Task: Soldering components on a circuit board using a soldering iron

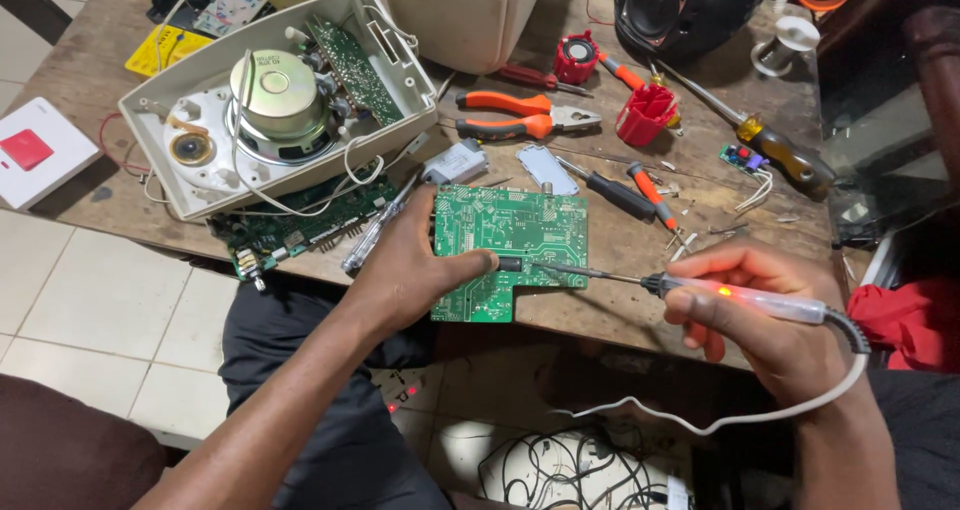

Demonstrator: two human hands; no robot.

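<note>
Left hand pinning green circuit board mid-frame, right hand gripping lit soldering iron, open white casing upper left holding speaker, small board, wires

Worn wooden table, green circuit board, open speaker casing, orange pliers, screwdrivers

An electronics repair bench in a tiled room: a worn wooden table crowded with pliers, screwdrivers, loose circuit boards, an opened speaker case, and tangled cables on the floor.
</note>
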